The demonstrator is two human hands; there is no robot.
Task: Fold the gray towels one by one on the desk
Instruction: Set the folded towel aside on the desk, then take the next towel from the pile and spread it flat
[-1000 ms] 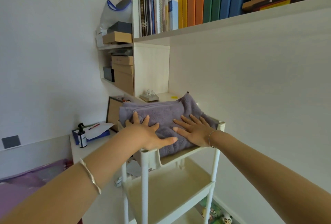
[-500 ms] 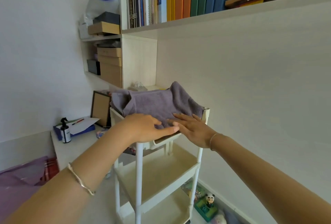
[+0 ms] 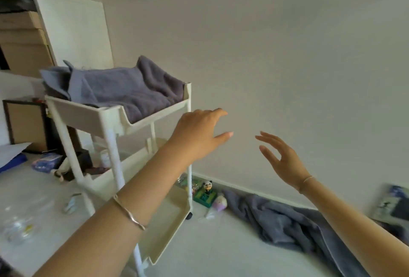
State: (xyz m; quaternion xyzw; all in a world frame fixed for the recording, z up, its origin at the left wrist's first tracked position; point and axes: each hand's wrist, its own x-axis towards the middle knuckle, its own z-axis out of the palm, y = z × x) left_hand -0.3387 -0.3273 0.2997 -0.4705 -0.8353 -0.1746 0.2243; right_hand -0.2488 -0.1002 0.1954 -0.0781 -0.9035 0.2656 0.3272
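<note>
A folded gray towel [image 3: 124, 90] lies in the top tray of a white tiered cart [image 3: 88, 114]. A second gray towel [image 3: 285, 221] lies crumpled on the desk surface against the wall at the lower right. My left hand [image 3: 199, 135] hovers in the air just right of the cart's top tray, fingers spread, holding nothing. Further right, in front of the bare wall, my right hand [image 3: 281, 159] is also in the air, fingers apart and empty. Neither hand touches a towel.
Small toys, among them a panda figure [image 3: 207, 186] on a green block, sit at the wall beside the cart's foot. A framed board [image 3: 24, 121], a blue item [image 3: 12, 161] and clutter lie left of the cart. Cardboard boxes [image 3: 22, 39] fill the shelf at upper left.
Both hands have lifted off the folded towel on the cart and moved right into the air. The view has swung down and right, revealing the crumpled towel by the wall.
</note>
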